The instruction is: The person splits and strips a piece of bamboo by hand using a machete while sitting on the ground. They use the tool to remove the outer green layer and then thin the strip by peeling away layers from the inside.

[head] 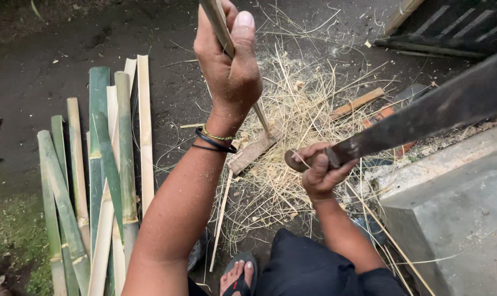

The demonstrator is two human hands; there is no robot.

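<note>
My left hand (229, 66) is closed around a thin bamboo strip (220, 24) held upright, thumb up along it. The strip's lower end (264, 125) rests on a small wooden block (251, 153) on the ground. My right hand (320, 170) grips the wooden handle of a large dark machete (429, 112), whose blade points up and to the right, away from the strip. Black and yellow-green bands circle my left wrist (214, 141).
Split green and pale bamboo slats (103, 181) lie side by side on the dirt at left. Pale shavings and slivers (298, 109) litter the ground around the block. A grey concrete step (456, 208) stands at right. My sandalled foot (237, 277) shows at the bottom.
</note>
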